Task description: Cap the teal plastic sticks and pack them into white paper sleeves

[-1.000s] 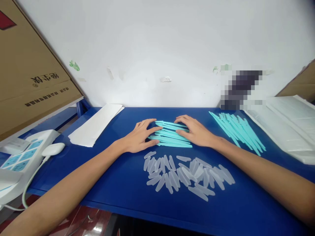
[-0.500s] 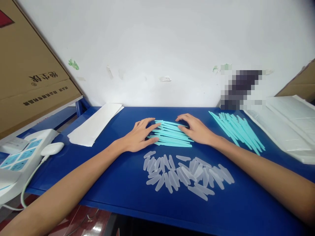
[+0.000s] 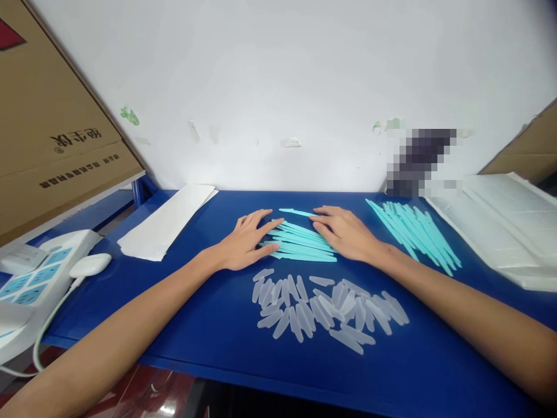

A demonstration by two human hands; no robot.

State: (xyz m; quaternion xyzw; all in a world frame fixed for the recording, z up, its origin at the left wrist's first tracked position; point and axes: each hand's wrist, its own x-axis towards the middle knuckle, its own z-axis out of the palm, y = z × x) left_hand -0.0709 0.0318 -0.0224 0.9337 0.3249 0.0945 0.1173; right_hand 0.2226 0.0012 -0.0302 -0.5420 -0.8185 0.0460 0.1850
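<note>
Fingers [image 3: 272,225] of both hands flank teal sticks [image 3: 300,242], touching

The desk [image 3: 209,325] is deep blue. Between the left hand [image 3: 243,244] and right hand [image 3: 343,235] lie turquoise sticks [image 3: 300,244]; more turquoise sticks [image 3: 413,232] lie beyond the right hand. Nearer than both hands sit frosted clear caps [image 3: 326,307]. Left of the left hand: white paper [image 3: 165,223], brown cardboard [image 3: 52,133].

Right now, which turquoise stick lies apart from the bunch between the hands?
The single turquoise stick at the far edge, by the right hand fingertips; the rest of the bunch lies packed together.
</note>
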